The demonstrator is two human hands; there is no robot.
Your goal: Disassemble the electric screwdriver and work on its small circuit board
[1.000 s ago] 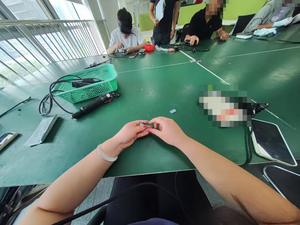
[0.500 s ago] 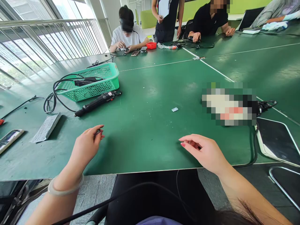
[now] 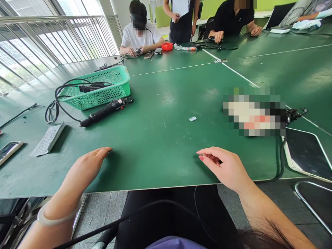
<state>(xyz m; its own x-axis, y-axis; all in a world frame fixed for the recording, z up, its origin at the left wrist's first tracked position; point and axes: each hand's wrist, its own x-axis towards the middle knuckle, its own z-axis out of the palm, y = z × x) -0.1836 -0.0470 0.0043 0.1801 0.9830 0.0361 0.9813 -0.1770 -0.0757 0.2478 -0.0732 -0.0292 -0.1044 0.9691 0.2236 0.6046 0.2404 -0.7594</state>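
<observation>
My left hand [image 3: 86,169] is palm down low over the green table [image 3: 153,166], near its front edge. Its fingers are drawn together, and a small dark object [image 3: 108,153] peeks out at the fingertips, too small to name. A white band circles that wrist. On the right, my right hand [image 3: 225,166] hovers with its fingers curled inward and the thumb close under the forefinger. A dark spot shows within its fingers, but I cannot tell whether it is an object or shadow. Ahead, between the hands, lies a small pale label-like piece [image 3: 192,119].
A black electric screwdriver [image 3: 106,111] lies before a green basket [image 3: 103,98] with cables. To the left are a folded paper packet [image 3: 49,140] and a phone [image 3: 9,150]. A blurred patch [image 3: 254,114] and a white-edged tablet-like device [image 3: 308,152] are right. Several people are across the table.
My left hand has turned palm down and moved slightly left and lower, so the small dark object is more hidden. My right hand stays nearly still. The view has tilted down slightly.
</observation>
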